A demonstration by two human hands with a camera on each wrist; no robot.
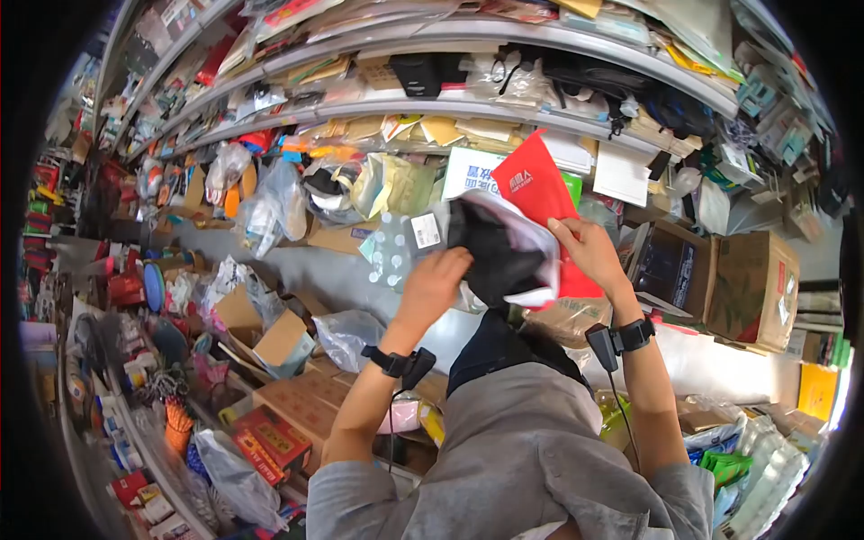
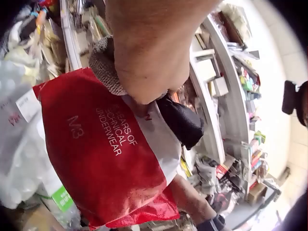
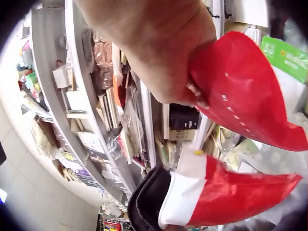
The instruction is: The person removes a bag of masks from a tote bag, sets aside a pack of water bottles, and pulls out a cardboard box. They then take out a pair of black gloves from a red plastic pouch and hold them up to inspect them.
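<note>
A red plastic bag [image 1: 540, 180] with a white inside and printed lettering is held up in front of the body. Its front in the left wrist view reads "technical underwear" on the red bag [image 2: 106, 149]. Black cloth [image 1: 490, 252] bulges at its opening, with grey knit fabric [image 2: 103, 67] beside it in the left wrist view. My left hand [image 1: 436, 288] grips the black cloth, its fingertips partly hidden in the folds. My right hand [image 1: 589, 256] pinches the edge of the bag, thumb and fingers closed on the red flap [image 3: 240, 91] in the right wrist view.
Packed shelves [image 1: 432, 108] curve across the back. A clear bubble-patterned bag [image 1: 389, 252] lies just left of the hands. An open cardboard box [image 1: 751, 288] stands at right, another carton [image 1: 261, 324] at left, with a red box [image 1: 273, 443] lower left.
</note>
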